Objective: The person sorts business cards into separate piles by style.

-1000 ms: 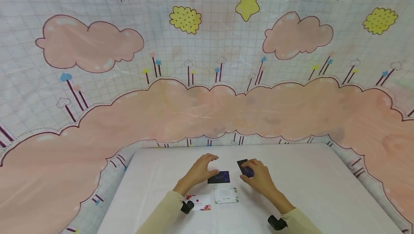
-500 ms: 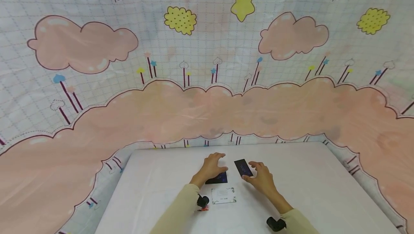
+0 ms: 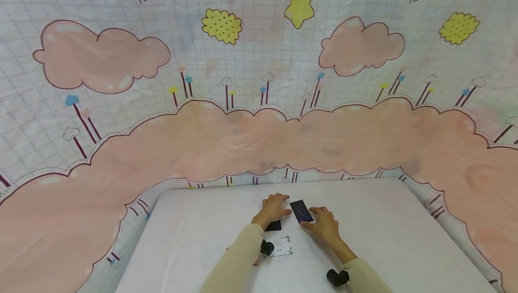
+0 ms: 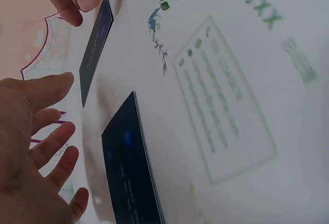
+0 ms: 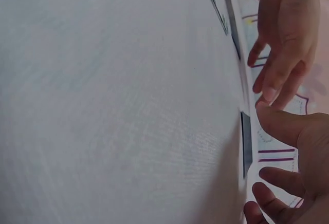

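Note:
A dark blue card (image 3: 301, 211), printed with small text, lies slanted on the table between the two hands. My right hand (image 3: 325, 226) is at its right side with thumb and fingers apart; whether the thumb touches the card's near edge I cannot tell. My left hand (image 3: 275, 208) hovers at its left, fingers spread and holding nothing. Under the left hand a second dark card (image 3: 274, 226) lies partly covered. Nearer is a white card with green leaves (image 3: 283, 246), partly hidden by the left wrist. The left wrist view shows both dark cards, the slanted one (image 4: 96, 49) nearer the right fingertips.
A card with red flowers (image 3: 256, 262) is almost wholly hidden beneath the left sleeve. Black wrist cameras (image 3: 337, 277) sit on both wrists. White cloth covers the table (image 3: 194, 230), and a patterned curtain (image 3: 226, 144) rises behind its far edge.
My left hand has moved right, over the flat dark card toward the slanted one. The right hand has loosened from the slanted card, with its fingers drawn back to the right.

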A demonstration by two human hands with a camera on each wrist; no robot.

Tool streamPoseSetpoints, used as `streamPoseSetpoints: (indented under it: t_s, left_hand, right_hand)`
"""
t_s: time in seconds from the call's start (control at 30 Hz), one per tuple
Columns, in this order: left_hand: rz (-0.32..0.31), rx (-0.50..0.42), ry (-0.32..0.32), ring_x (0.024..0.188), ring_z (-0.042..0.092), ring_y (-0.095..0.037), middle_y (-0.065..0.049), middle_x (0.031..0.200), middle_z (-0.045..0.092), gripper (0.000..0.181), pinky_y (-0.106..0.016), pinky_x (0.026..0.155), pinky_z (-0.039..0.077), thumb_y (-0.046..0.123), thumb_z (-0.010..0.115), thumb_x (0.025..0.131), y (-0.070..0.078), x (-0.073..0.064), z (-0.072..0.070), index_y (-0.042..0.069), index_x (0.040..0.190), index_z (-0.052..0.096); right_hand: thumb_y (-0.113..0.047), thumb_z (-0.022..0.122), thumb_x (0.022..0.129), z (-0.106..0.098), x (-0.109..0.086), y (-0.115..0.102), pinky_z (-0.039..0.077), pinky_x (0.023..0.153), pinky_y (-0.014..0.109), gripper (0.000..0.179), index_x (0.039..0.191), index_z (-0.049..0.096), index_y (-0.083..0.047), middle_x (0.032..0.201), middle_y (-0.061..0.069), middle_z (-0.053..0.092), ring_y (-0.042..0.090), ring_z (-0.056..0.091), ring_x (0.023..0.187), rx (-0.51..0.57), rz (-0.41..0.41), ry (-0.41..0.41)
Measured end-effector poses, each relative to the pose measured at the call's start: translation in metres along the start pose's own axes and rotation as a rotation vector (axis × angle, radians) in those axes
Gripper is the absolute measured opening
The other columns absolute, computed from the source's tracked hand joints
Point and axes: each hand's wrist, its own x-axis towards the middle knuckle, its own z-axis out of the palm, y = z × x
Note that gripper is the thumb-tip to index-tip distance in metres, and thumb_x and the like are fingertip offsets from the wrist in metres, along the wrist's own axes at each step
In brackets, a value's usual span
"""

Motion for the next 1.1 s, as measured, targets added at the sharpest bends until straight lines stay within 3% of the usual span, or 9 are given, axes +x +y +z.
streamPoseSetpoints:
  t_s: [0.37, 0.47, 0.83, 1.1]
  left_hand:
    - [-0.052, 0.101, -0.017, 0.119, 0.05, -0.029, -0.008, 0.13, 0.059, 0.055, -0.053, 0.102, 0.032, 0.034, 0.078, 0.081, 0.006, 0.005, 0.005, 0.015, 0.131, 0.063]
    - [-0.055, 0.105, -0.015, 0.12, 0.05, -0.029, -0.007, 0.13, 0.058, 0.054, -0.052, 0.102, 0.032, 0.033, 0.079, 0.08, 0.007, 0.005, 0.005, 0.016, 0.13, 0.064]
    - [-0.057, 0.089, -0.015, 0.119, 0.049, -0.028, -0.006, 0.127, 0.058, 0.05, -0.052, 0.103, 0.032, 0.03, 0.08, 0.079, 0.01, 0.004, 0.005, 0.019, 0.126, 0.067]
    - [-0.031, 0.005, 0.013, 0.11, 0.052, -0.026, -0.004, 0.118, 0.065, 0.046, -0.05, 0.1, 0.032, 0.023, 0.082, 0.077, 0.006, 0.004, 0.009, 0.016, 0.12, 0.067]
  right_hand:
    - [-0.036, 0.084, 0.071, 0.008, -0.006, -0.004, 0.042, 0.079, 0.057, 0.057, 0.114, 0.069, -0.001, 0.113, 0.02, 0.063, 0.039, 0.057, 0.103, -0.005, -0.055, 0.092]
    - [-0.036, 0.083, 0.072, 0.009, -0.004, -0.003, 0.041, 0.079, 0.056, 0.055, 0.114, 0.069, -0.003, 0.114, 0.019, 0.063, 0.039, 0.056, 0.105, -0.009, -0.044, 0.082]
    - [-0.04, 0.082, 0.073, 0.009, 0.0, 0.001, 0.042, 0.077, 0.054, 0.056, 0.117, 0.069, -0.009, 0.118, 0.018, 0.063, 0.038, 0.056, 0.107, -0.049, -0.015, 0.046]
    - [-0.038, 0.083, 0.072, 0.012, 0.0, 0.005, 0.042, 0.079, 0.055, 0.055, 0.116, 0.069, -0.008, 0.118, 0.018, 0.063, 0.038, 0.056, 0.107, -0.045, -0.006, 0.051]
